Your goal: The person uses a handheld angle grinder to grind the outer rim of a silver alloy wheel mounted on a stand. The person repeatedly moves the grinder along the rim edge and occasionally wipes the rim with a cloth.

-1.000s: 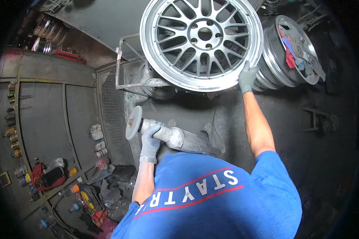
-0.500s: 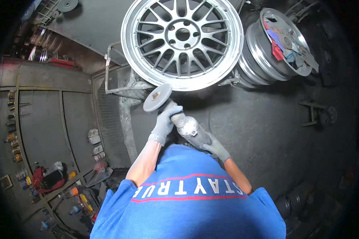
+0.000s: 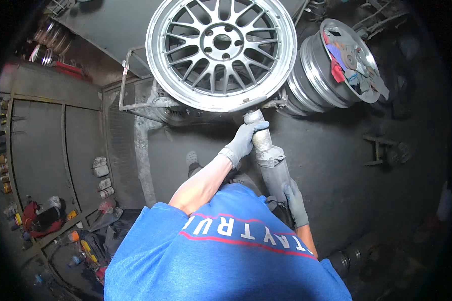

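A silver multi-spoke car wheel rim (image 3: 212,103) is held up in front of me, face toward me. Against its lower edge, right of the middle, I hold a long-bodied power sander (image 3: 274,175). My left hand (image 3: 242,142), in a grey glove, wraps round the sander's pale, taped neck close to the wheel. Lower down, my right hand (image 3: 297,203), also gloved, closes on the grey body near its rear end. Most of the sander's disc is hidden at the wheel's edge; I cannot tell how much of it touches.
Right of the wheel, a stack of silver rims (image 3: 319,75) carries cloths and sanding discs on top. A metal frame (image 3: 150,104) stands at the left below the wheel. A small stool (image 3: 386,150) is on the floor at right; bottles and bags line the left wall shelves (image 3: 40,215).
The sander has swung right and up, from left below the wheel to the wheel's lower edge, both hands on it. Its disc, plainly seen before, is now mostly hidden.
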A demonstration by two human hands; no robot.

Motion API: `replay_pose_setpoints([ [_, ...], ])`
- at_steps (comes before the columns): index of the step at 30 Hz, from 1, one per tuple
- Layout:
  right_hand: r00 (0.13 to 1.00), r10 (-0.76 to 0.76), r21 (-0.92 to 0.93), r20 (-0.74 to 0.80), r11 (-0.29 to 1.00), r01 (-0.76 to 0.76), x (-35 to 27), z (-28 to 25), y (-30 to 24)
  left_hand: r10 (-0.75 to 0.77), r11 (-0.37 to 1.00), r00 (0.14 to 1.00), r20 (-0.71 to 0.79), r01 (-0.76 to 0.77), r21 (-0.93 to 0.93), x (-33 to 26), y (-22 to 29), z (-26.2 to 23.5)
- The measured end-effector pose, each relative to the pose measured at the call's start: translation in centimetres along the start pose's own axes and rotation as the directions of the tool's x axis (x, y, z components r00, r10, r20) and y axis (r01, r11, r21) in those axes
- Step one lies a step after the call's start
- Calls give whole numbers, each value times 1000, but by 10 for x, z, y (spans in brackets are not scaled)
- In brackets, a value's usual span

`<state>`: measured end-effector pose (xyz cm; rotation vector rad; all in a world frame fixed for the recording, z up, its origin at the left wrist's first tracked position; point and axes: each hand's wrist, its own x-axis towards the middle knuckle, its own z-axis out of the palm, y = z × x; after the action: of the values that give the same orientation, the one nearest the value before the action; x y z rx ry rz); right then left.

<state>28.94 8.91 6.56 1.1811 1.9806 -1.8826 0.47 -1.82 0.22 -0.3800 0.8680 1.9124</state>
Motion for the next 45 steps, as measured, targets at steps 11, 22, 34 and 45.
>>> replay_pose_setpoints([
  [11,988,58,250,145,964,-93,11,80,-2,101,995,986,-129,-99,28,-39,50,-67],
  [22,971,-17,204,237,978,-33,40,115,-27,231,973,953,-196,-224,57,-48,96,-93],
  [34,1000,26,83,13,996,-27,-2,11,-9,13,1000,1000,-9,-13,-4,-3,3,-15],
  [45,994,30,72,104,997,-38,24,58,10,90,993,996,2,-90,-81,-30,33,-80],
])
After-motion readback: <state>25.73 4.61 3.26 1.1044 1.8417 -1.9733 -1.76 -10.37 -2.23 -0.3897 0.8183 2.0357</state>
